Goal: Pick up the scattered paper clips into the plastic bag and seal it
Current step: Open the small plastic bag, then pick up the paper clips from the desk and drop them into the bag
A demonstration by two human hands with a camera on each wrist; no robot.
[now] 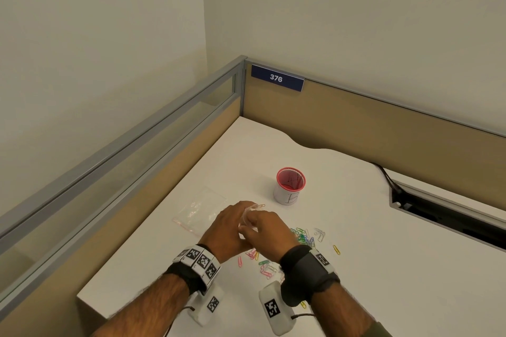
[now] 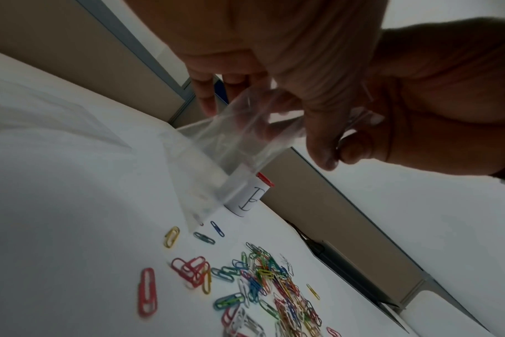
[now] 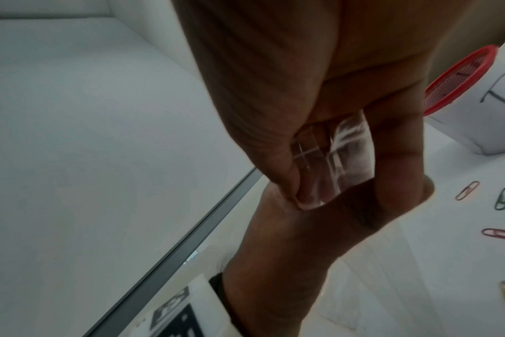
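Both hands meet above the white bench (image 1: 169, 262), just in front of the red-rimmed cup (image 1: 290, 186), which stands upright with a paper label marked in pen. The left hand (image 1: 228, 230) and the right hand (image 1: 269, 228) hold a small clear plastic bag (image 2: 239, 146) between them, lifted off the bench. In the left wrist view the bag hangs down in front of the cup, its lower corner close to the bench surface; whether it touches I cannot tell. The right hand's fingers (image 3: 395, 146) are curled, thumb pressed against them, pinching a fold of the clear film. The left hand's fingers (image 2: 205, 95) are bent around the top of the bag, with the thumb pressed to the film.

The paper clips (image 2: 274, 280) lie scattered on the bench on the near side of the cup, beneath and to the right of the hands: a dense multicoloured heap plus loose red, yellow, green and blue ones spread towards the person. One yellow clip (image 1: 336, 249) sits apart, right of the heap.

A second clear bag (image 1: 200, 210) with a red strip along one edge lies flat on the bench, left of the cup and beside the left hand.
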